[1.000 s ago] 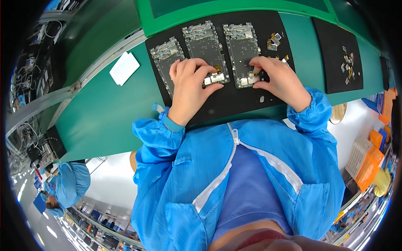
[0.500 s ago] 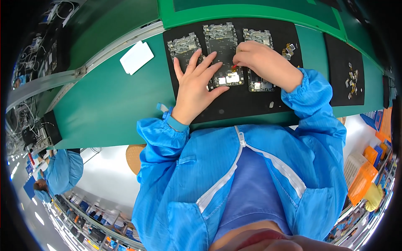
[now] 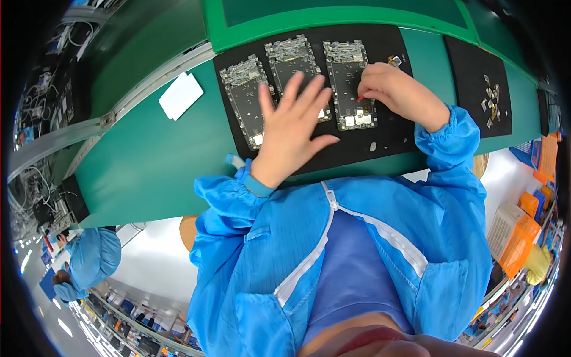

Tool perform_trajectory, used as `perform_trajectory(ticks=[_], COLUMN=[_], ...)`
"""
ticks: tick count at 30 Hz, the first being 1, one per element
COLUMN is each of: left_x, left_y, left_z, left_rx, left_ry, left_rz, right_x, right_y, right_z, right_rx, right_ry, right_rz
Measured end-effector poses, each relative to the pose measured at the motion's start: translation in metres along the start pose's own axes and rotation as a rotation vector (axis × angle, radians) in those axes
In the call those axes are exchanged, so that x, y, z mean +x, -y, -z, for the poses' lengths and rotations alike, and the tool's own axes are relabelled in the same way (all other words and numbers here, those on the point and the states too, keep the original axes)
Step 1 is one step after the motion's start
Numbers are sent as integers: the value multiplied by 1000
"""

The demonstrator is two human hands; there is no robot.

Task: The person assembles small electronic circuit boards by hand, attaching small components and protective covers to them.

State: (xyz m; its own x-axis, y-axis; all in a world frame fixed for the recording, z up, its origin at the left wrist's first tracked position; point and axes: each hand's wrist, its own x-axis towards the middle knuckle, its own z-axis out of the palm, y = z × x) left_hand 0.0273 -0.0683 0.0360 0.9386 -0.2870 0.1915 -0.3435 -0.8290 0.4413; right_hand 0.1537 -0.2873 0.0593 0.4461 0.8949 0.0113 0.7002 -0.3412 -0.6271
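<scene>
Three dark circuit boards lie side by side on a black mat (image 3: 321,157): a left board (image 3: 242,98), a middle board (image 3: 288,62) and a right board (image 3: 344,80). My left hand (image 3: 290,128) is open, fingers spread, over the lower part of the middle board and hiding much of it. Over the right board's right edge, my right hand (image 3: 392,89) is closed in a pinch. A small red piece (image 3: 360,99) shows at its fingertips, just above the board; the rest of what it holds is hidden. A blue band (image 3: 257,185) circles my left wrist.
White cards (image 3: 181,96) lie on the green table (image 3: 148,160) at left. Small metallic parts (image 3: 395,60) sit beyond my right hand. More small parts (image 3: 491,102) are scattered on a second black mat (image 3: 470,65). A green frame (image 3: 333,18) borders the far side.
My right hand has moved with the red piece from the middle board to the right board. My left hand has shifted rightward across the boards. The whole view has shifted slightly.
</scene>
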Motion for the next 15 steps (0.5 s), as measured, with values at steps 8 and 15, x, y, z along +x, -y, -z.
perform_trajectory(ticks=[8, 15], left_x=[14, 13], left_y=[-14, -14], left_z=[-27, -19], left_rx=[136, 33], left_ry=[-21, 41], left_rz=[-49, -12], right_x=[-28, -38], right_y=[5, -16], right_z=[-16, 1], right_rx=[50, -273], right_ry=[-22, -340], right_rz=[-46, -20])
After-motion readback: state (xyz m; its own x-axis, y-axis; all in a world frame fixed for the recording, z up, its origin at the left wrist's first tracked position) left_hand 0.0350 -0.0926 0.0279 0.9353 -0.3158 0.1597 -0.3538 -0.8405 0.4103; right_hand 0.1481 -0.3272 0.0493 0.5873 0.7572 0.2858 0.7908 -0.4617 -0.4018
